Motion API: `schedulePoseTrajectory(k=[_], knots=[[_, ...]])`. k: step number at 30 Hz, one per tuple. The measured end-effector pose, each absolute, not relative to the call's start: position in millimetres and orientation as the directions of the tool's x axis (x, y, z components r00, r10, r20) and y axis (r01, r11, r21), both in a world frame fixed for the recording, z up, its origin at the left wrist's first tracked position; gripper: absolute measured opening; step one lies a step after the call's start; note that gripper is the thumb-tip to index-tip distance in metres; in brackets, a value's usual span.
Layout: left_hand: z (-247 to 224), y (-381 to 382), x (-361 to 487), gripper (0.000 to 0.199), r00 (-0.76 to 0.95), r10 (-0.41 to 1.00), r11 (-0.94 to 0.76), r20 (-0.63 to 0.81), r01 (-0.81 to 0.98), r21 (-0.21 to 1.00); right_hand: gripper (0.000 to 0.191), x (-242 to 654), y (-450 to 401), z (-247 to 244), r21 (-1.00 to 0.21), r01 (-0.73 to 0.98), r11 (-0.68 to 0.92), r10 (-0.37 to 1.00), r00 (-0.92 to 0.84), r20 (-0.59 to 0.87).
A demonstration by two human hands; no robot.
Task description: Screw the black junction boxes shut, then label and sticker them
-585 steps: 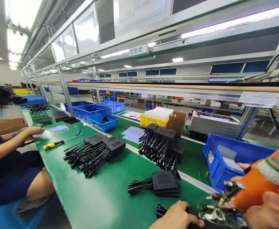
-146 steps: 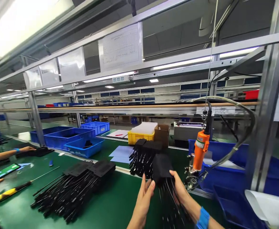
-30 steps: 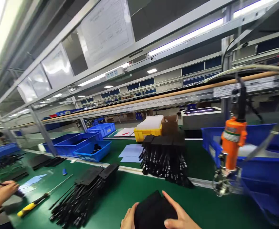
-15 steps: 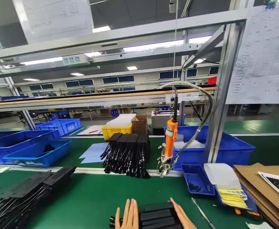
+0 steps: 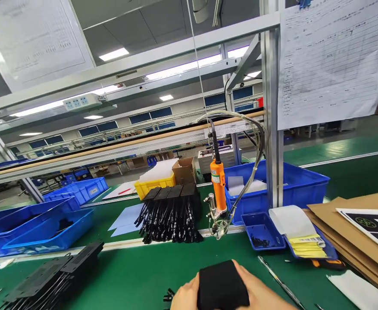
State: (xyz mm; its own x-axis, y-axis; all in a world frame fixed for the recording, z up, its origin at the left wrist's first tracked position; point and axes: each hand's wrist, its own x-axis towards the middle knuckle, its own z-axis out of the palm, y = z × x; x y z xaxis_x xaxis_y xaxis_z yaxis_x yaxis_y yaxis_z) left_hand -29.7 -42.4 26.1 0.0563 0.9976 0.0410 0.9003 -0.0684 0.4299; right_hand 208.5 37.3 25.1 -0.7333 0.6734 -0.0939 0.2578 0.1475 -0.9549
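Note:
At the bottom of the head view, a stack of black plastic cable boxes (image 5: 223, 285) is gripped between my hands, one plain face turned up. My left hand (image 5: 186, 298) is pressed against its left side, fingers curled. Along the right side lies my right hand (image 5: 255, 288), its fingers partly hidden by the stack. Black cable ends (image 5: 168, 295) poke out beside my left hand. Further back stands a row of similar black boxes (image 5: 171, 193) with many cables hanging forward. More black cabled boxes (image 5: 43, 277) lie on the green bench at the left.
An orange electric screwdriver (image 5: 218, 185) hangs in front of a blue bin (image 5: 305, 189). A small blue tray (image 5: 263, 232) holds small black parts. At the right lie a pen (image 5: 281, 282), yellow labels (image 5: 307, 246) and cardboard (image 5: 347, 224). Blue bins (image 5: 49, 232) stand left.
My hands have gone from lying flat along both sides of the black boxes to gripping them, and the stack now shows a different face. The view has tilted and swung right.

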Motion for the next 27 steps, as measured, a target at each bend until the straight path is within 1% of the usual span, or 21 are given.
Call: schedulePoseTrajectory(k=[1, 2, 3, 5, 6, 7, 9, 10, 11, 13, 14, 15, 17, 18, 20, 21, 22, 24, 27], knots=[[39.8, -37.4, -24.2, 0.056, 0.049, 0.999, -0.037, -0.013, 0.881, 0.472, 0.109, 211.7, 43.6, 38.3, -0.968, 0.24, 0.072, 0.607, -0.781, -0.148], [51.8, -32.1, -18.3, 0.055, -0.022, 0.998, 0.051, -0.066, 0.875, 0.481, 0.094, 214.5, 51.4, 49.6, -0.965, 0.261, 0.024, 0.568, -0.798, -0.202], [61.5, -26.8, -12.3, 0.061, -0.08, 0.992, 0.119, -0.101, 0.871, 0.477, 0.081, 216.8, 60.1, 58.6, -0.954, 0.298, -0.012, 0.548, -0.796, -0.256], [72.5, -17.6, -1.9, 0.062, -0.145, 0.984, 0.179, -0.108, 0.864, 0.47, 0.062, 219.1, 77.7, 69.9, -0.917, 0.393, -0.073, 0.53, -0.763, -0.37], [73.8, -14.2, 1.9, 0.057, -0.138, 0.989, 0.15, -0.061, 0.857, 0.493, 0.057, 219.3, 85.4, 73.0, -0.895, 0.435, -0.096, 0.521, -0.744, -0.417], [72.9, -11.9, 4.8, 0.05, -0.1, 0.995, 0.076, 0.018, 0.846, 0.528, 0.053, 219.0, 91.9, 75.1, -0.874, 0.473, -0.112, 0.511, -0.727, -0.459], [66.3, -10.0, 7.7, 0.039, 0.034, 0.978, -0.147, 0.206, 0.812, 0.565, 0.049, 218.2, 101.0, 78.2, -0.836, 0.536, -0.114, 0.501, -0.695, -0.515], [61.7, -9.8, 8.2, 0.04, 0.123, 0.95, -0.266, 0.286, 0.798, 0.541, 0.046, 218.1, 104.1, 80.1, -0.822, 0.562, -0.097, 0.517, -0.677, -0.524], [56.9, -9.9, 8.2, 0.043, 0.21, 0.918, -0.362, 0.338, 0.793, 0.49, 0.043, 218.5, 106.6, 83.0, -0.812, 0.58, -0.068, 0.551, -0.657, -0.515], [47.8, -10.0, 7.4, 0.051, 0.33, 0.868, -0.461, 0.371, 0.813, 0.356, 0.038, 220.2, 111.9, 92.8, -0.816, 0.578, 0.015, 0.662, -0.617, -0.425], [43.8, -9.8, 6.6, 0.053, 0.356, 0.851, -0.48, 0.386, 0.826, 0.296, 0.038, 220.9, 115.4, 100.3, -0.827, 0.558, 0.067, 0.728, -0.594, -0.342], [39.9, -9.7, 5.6, 0.051, 0.369, 0.835, -0.491, 0.409, 0.834, 0.25, 0.037, 221.0, 119.9, 109.4, -0.843, 0.524, 0.122, 0.789, -0.566, -0.238], [31.9, -9.8, 3.4, 0.048, 0.376, 0.799, -0.51, 0.468, 0.837, 0.199, 0.036, 217.4, 131.3, 131.0, -0.876, 0.422, 0.236, 0.873, -0.488, 0.0], [27.2, -10.3, 2.6, 0.049, 0.371, 0.783, -0.515, 0.499, 0.837, 0.187, 0.042, 213.3, 137.9, 142.1, -0.887, 0.357, 0.294, 0.888, -0.446, 0.114], [16.2, -11.7, 2.7, 0.053, 0.325, 0.766, -0.494, 0.555, 0.85, 0.183, 0.064, 201.1, 151.2, 160.9, -0.895, 0.206, 0.395, 0.872, -0.392, 0.295], [10.0, -12.5, 3.8, 0.054, 0.293, 0.766, -0.471, 0.572, 0.862, 0.188, 0.073, 193.6, 157.3, 167.3, -0.895, 0.126, 0.427, 0.851, -0.39, 0.352], [3.5, -12.9, 5.4, 0.054, 0.263, 0.772, -0.445, 0.578, 0.874, 0.196, 0.075, 185.5, 162.5, 171.0, -0.895, 0.048, 0.443, 0.83, -0.4, 0.389], [-9.0, -12.4, 9.5, 0.054, 0.222, 0.792, -0.402, 0.569, 0.891, 0.212, 0.068, 169.3, 169.5, 170.8, -0.898, -0.088, 0.432, 0.799, -0.424, 0.426], [-22.4, -9.0, 13.6, 0.059, 0.21, 0.805, -0.393, 0.555, 0.889, 0.234, 0.057, 150.1, 169.4, 159.8, -0.894, -0.231, 0.384, 0.8, -0.4, 0.447]])
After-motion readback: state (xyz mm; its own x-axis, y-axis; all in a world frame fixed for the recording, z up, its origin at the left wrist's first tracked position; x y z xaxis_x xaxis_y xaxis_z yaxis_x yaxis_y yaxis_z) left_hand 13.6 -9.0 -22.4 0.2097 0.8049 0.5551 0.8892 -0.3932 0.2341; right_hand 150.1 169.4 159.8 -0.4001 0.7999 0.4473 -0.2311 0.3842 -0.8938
